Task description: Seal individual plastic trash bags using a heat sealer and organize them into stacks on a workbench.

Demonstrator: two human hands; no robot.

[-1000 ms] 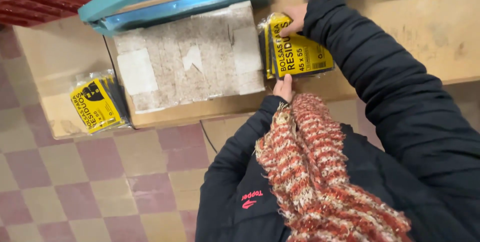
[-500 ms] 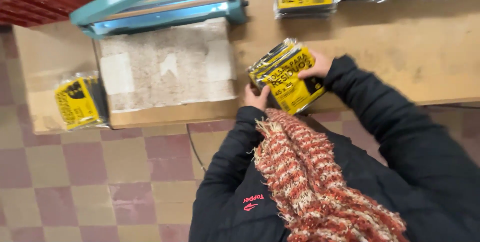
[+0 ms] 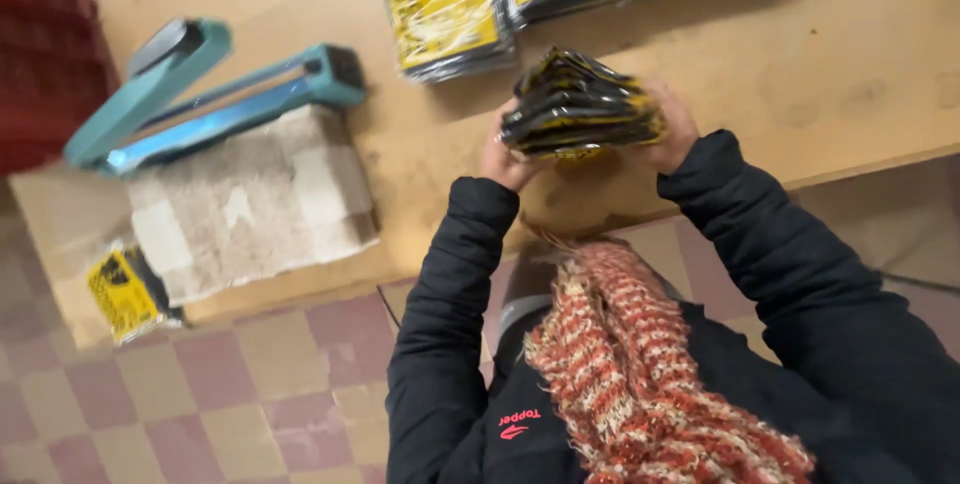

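Both hands, left (image 3: 503,156) and right (image 3: 676,130), clamp a stack of bags (image 3: 580,107) between closed fingers, lifted above the counter (image 3: 860,64). It looks light, floppy, slick; gripping both ends seems safest.

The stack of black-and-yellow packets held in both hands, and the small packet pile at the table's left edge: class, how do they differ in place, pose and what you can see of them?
The held stack is gripped between the left hand and right hand; the small pile lies untouched on the table. The held stack is turned edge-on, showing mostly black layers; the small pile lies flat, yellow face up. The held stack looks thicker. Both are black-and-yellow plastic packets.
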